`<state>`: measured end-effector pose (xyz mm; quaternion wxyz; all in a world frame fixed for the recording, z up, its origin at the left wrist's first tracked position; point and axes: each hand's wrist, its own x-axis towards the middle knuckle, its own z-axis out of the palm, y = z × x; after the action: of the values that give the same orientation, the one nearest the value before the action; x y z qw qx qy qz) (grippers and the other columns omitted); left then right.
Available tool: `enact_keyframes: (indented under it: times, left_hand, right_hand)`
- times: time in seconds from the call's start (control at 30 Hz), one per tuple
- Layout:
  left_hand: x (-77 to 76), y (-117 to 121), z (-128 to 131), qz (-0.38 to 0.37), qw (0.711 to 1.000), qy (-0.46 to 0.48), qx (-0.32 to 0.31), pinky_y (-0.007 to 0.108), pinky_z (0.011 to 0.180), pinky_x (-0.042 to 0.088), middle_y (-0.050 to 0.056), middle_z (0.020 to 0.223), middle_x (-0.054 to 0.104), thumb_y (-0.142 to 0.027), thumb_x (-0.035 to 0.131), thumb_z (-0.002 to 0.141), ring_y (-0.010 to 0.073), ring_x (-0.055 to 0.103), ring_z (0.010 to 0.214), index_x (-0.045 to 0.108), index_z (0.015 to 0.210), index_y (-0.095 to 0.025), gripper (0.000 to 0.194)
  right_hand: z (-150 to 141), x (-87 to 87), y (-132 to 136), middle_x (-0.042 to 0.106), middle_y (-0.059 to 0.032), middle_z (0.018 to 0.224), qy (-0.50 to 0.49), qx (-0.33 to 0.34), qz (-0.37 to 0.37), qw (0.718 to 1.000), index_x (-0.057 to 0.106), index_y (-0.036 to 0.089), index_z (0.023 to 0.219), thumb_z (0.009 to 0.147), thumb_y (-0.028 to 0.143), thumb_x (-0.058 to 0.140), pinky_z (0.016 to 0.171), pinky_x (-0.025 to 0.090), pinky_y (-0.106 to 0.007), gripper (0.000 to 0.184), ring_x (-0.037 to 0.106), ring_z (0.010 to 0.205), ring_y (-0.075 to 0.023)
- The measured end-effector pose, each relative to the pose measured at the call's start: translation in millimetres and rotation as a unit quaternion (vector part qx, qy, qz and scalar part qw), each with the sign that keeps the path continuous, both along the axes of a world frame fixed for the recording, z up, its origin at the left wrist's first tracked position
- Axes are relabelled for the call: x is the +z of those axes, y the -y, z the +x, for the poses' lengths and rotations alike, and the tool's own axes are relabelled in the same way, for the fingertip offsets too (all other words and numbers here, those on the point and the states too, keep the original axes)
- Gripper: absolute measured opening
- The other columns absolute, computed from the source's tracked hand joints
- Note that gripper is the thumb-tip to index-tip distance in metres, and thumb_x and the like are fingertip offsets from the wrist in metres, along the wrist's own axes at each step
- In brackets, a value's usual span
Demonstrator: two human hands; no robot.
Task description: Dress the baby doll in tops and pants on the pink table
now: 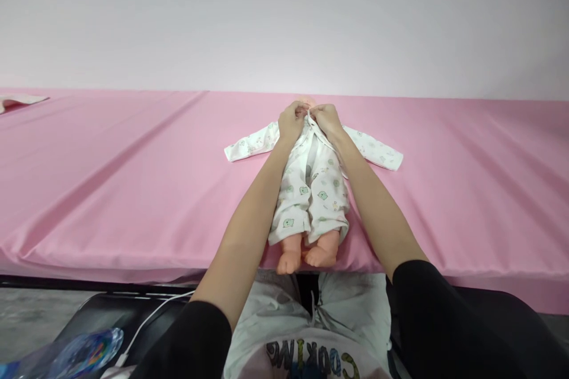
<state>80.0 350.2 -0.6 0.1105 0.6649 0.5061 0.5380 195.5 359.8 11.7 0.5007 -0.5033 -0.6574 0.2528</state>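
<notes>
A baby doll (pixel 323 250) lies on its back, feet toward me, on the pink tablecloth (pixel 146 183). It wears white printed trousers (pixel 328 196) and a white long-sleeved top (pixel 377 151) with small animal prints, its sleeves spread out to both sides. At the doll's neck, my left hand (pixel 291 121) is closed on the left side of the top's collar. Opposite it, my right hand (pixel 326 120) pinches the right side of the same collar. Between them the front of the top hangs partly apart. The doll's head mostly hides behind my hands.
A pale folded cloth (pixel 20 100) lies at the table's far left. Behind the table rises a white wall (pixel 284 18). Below the front edge, a plastic bottle (pixel 86 352) and a white cable (pixel 151 317) rest on a black chair (pixel 106 311) at my left.
</notes>
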Motion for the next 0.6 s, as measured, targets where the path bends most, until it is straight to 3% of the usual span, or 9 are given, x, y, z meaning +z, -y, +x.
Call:
enact_keyframes:
  times: [0.07,0.2,0.3,0.47,0.6]
  left_hand:
    - [-0.8,0,0,0.003,1.0,0.002,-0.006,0.027,0.082,0.049,0.002,0.097,0.072,-0.005,0.05,0.078,0.0163,0.066,0.085,0.066,0.092,-0.02,0.026]
    - [0.0,1,0,0.001,1.0,-0.007,-0.011,0.026,0.083,0.049,0.003,0.098,0.072,-0.002,0.047,0.076,0.0164,0.066,0.088,0.066,0.093,-0.019,0.031]
    - [1.5,2,1,-0.011,1.0,-0.027,-0.001,0.028,0.086,0.047,0.003,0.1,0.072,-0.004,0.048,0.078,0.0178,0.065,0.091,0.068,0.095,-0.019,0.03]
    - [1.9,0,1,-0.033,0.996,-0.066,0.047,0.031,0.084,0.046,0.005,0.096,0.073,-0.011,0.048,0.085,0.0213,0.065,0.092,0.069,0.096,-0.019,0.025]
    - [0.1,0,1,-0.034,0.997,-0.054,0.042,0.029,0.086,0.046,0.004,0.102,0.072,-0.008,0.048,0.084,0.0195,0.065,0.096,0.069,0.096,-0.02,0.027]
  right_hand:
    - [2,0.6,0,0.049,0.0025,0.053,0.0,0.011,-0.004,1.0,0.057,0.016,0.058,0.074,0.012,0.049,0.071,0.044,-0.03,0.018,0.051,0.06,-0.0146]
    - [-1,5.0,9,0.062,-0.0029,0.065,0.039,-0.05,0.003,0.998,0.062,0.015,0.064,0.07,0.014,0.058,0.079,0.046,-0.033,0.008,0.059,0.071,-0.0184]
    - [-5,7.7,15,0.063,-0.0047,0.067,0.075,-0.081,0.032,0.993,0.06,0.017,0.062,0.071,0.017,0.059,0.081,0.048,-0.035,0.01,0.061,0.073,-0.0209]
    - [-8,9.6,15,0.055,-0.0045,0.056,0.141,-0.118,0.017,0.983,0.047,0.021,0.052,0.083,0.038,0.056,0.078,0.049,-0.039,0.036,0.061,0.07,-0.0237]
    - [-6,10.0,10,0.063,-0.0093,0.072,0.184,-0.144,0.005,0.972,0.052,0.019,0.063,0.075,0.026,0.062,0.081,0.05,-0.044,0.017,0.063,0.082,-0.0285]
